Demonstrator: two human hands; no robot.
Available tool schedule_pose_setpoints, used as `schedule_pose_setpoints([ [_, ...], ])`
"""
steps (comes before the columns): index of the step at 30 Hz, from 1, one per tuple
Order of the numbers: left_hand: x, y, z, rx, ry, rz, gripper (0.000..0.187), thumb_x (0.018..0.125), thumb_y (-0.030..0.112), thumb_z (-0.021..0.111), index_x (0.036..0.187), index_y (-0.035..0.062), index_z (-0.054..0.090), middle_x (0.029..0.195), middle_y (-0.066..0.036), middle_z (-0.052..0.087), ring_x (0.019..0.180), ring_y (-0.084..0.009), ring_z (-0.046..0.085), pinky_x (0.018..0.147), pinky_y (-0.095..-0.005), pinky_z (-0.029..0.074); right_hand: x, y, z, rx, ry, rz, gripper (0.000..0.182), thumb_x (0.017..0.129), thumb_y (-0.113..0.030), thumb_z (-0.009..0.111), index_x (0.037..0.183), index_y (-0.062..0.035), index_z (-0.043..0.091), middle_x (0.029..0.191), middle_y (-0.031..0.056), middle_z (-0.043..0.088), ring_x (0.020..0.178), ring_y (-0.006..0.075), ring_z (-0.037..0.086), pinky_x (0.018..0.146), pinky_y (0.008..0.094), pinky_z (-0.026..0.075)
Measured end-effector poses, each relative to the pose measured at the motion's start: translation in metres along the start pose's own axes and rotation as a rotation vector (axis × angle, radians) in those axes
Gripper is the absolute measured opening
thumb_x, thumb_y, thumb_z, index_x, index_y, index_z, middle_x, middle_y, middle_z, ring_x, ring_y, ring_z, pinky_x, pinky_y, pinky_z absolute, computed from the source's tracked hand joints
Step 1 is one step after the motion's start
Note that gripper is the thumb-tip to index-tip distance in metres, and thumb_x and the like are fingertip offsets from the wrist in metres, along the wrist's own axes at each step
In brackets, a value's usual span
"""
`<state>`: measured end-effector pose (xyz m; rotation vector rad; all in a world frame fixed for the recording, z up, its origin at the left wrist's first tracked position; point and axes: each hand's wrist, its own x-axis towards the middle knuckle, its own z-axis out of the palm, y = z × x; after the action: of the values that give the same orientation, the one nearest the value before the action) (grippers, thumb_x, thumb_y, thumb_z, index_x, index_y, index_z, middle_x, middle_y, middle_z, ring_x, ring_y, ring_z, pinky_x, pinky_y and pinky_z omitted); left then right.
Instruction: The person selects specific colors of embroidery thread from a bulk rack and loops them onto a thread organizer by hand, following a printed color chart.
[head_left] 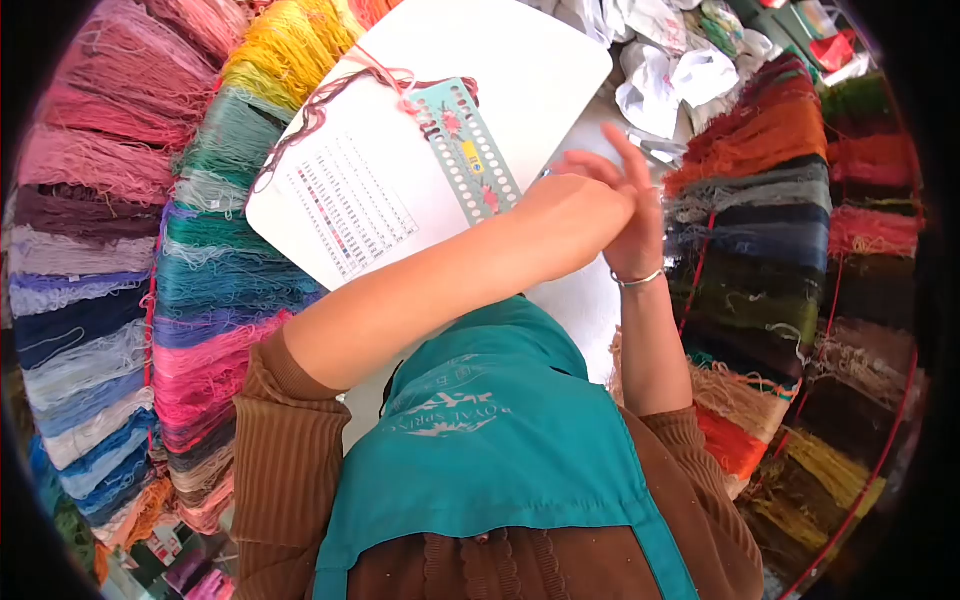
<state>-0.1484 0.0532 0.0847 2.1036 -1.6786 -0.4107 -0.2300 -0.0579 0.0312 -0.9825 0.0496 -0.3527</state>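
My left forearm crosses in front of me to the right, and my left hand [598,208] is bent at its end, with its fingers hidden from view. Close against it is my right hand [648,225], a bracelet on its wrist and some fingers stretched out and apart; no held thing shows. Beyond my left arm, a pale green thread card [470,150] with punched holes lies on a white board [540,50]. Pink and dark maroon threads [318,112] hang from the card's holes across the board. A printed chart [350,215] is on the board's near left part.
Rows of coloured thread skeins [235,260] curve along my left side. More skeins [750,240], in red, grey, navy and brown, hang at my right. White plastic bags [660,85] are heaped beyond the board at the upper right. I wear a teal apron [500,430].
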Motion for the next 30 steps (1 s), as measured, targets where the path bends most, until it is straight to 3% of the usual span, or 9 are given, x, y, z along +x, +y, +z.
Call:
schedule_pose_setpoints([
  [2, -0.002, -0.016, -0.011, -0.033, 0.027, -0.056, 0.018, 0.088, 0.011, 0.059, 0.102, -0.0003, 0.06, 0.084, -0.019, 0.07, 0.079, -0.0344, 0.071, 0.066, -0.0458, 0.054, 0.018, 0.01, -0.006, -0.215, -0.02, 0.078, 0.076, 0.09, -0.049, 0.062, 0.147, -0.0043, 0.04, 0.111, 0.0119, 0.066, 0.097, 0.0168, 0.064, 0.088, 0.0329, 0.051],
  [4, -0.012, -0.033, -0.025, -0.516, 0.144, -0.264, 0.019, 0.088, 0.007, 0.06, 0.104, -0.0012, 0.058, 0.082, -0.02, 0.069, 0.078, -0.032, 0.071, 0.064, -0.0425, 0.054, 0.033, 0.019, -0.015, -0.322, -0.108, 0.176, 0.068, 0.089, -0.031, 0.067, 0.145, -0.0034, 0.042, 0.091, 0.0027, 0.066, 0.081, 0.0074, 0.062, 0.071, 0.0224, 0.048],
  [6, -0.022, -0.056, -0.022, -0.532, 0.253, -0.345, 0.02, 0.088, 0.007, 0.063, 0.107, 0.0012, 0.058, 0.081, -0.015, 0.07, 0.068, -0.0237, 0.068, 0.058, -0.0343, 0.051, 0.041, 0.012, -0.001, -0.413, -0.141, 0.264, 0.067, 0.084, -0.008, 0.072, 0.144, -0.0032, 0.043, 0.078, -0.0019, 0.061, 0.07, 0.0038, 0.056, 0.064, 0.02, 0.044],
  [9, -0.035, -0.072, -0.027, -1.325, 0.241, -0.646, 0.029, 0.089, 0.011, 0.069, 0.115, 0.006, 0.058, 0.088, -0.006, 0.07, 0.061, -0.0063, 0.054, 0.053, -0.0218, 0.042, 0.057, 0.013, 0.008, -0.491, -0.228, 0.321, 0.068, 0.082, -0.005, 0.072, 0.143, -0.0042, 0.043, 0.074, -0.0031, 0.059, 0.066, 0.0029, 0.051, 0.063, 0.0218, 0.043],
  [13, -0.042, -0.085, 0.003, -1.348, 0.499, -0.795, 0.03, 0.088, 0.008, 0.07, 0.115, 0.0042, 0.058, 0.087, -0.007, 0.071, 0.063, -0.007, 0.055, 0.053, -0.0225, 0.042, 0.082, 0.011, 0.013, -0.97, -0.338, 0.325, 0.056, 0.083, -0.011, 0.071, 0.136, -0.0126, 0.05, 0.06, 0.0006, 0.054, 0.055, 0.0065, 0.048, 0.053, 0.0259, 0.038],
  [14, -0.043, -0.089, 0.013, -1.124, 0.602, -0.743, 0.031, 0.087, 0.007, 0.07, 0.115, 0.0038, 0.058, 0.087, -0.008, 0.071, 0.063, -0.007, 0.055, 0.052, -0.0223, 0.042, 0.084, 0.019, 0.015, -1.054, -0.345, 0.232, 0.048, 0.084, -0.016, 0.072, 0.129, -0.0138, 0.054, 0.058, 0.006, 0.055, 0.051, 0.0155, 0.054, 0.051, 0.0298, 0.042],
  [18, -0.053, -0.099, 0.028, -0.729, 0.729, -0.73, 0.034, 0.086, 0.003, 0.07, 0.117, 0.0034, 0.056, 0.086, -0.009, 0.072, 0.064, -0.0074, 0.055, 0.052, -0.0219, 0.041, 0.09, 0.045, 0.013, -1.146, -0.394, 0.095, 0.044, 0.084, -0.018, 0.073, 0.124, -0.0128, 0.056, 0.064, 0.0109, 0.062, 0.058, 0.0239, 0.064, 0.054, 0.0337, 0.049],
  [26, -0.075, -0.107, 0.018, -1.266, 0.761, -0.928, 0.042, 0.09, 0.007, 0.067, 0.129, 0.0002, 0.052, 0.099, -0.012, 0.07, 0.067, -0.0106, 0.057, 0.058, -0.0247, 0.044, 0.102, 0.079, 0.013, -1.043, -0.49, -0.289, 0.009, 0.086, -0.017, 0.071, 0.09, -0.0082, 0.07, 0.077, 0.0116, 0.07, 0.061, 0.0275, 0.067, 0.056, 0.0347, 0.052],
  [30, -0.073, -0.105, 0.025, -1.189, 0.929, -0.999, 0.043, 0.095, 0.013, 0.061, 0.135, -0.0012, 0.049, 0.118, -0.014, 0.064, 0.078, -0.0133, 0.061, 0.065, -0.0264, 0.049, 0.129, 0.1, 0.017, -0.948, -0.344, -0.049, 0.01, 0.086, -0.013, 0.068, 0.092, -0.0058, 0.07, 0.075, 0.0141, 0.069, 0.059, 0.0271, 0.066, 0.054, 0.0343, 0.05],
])
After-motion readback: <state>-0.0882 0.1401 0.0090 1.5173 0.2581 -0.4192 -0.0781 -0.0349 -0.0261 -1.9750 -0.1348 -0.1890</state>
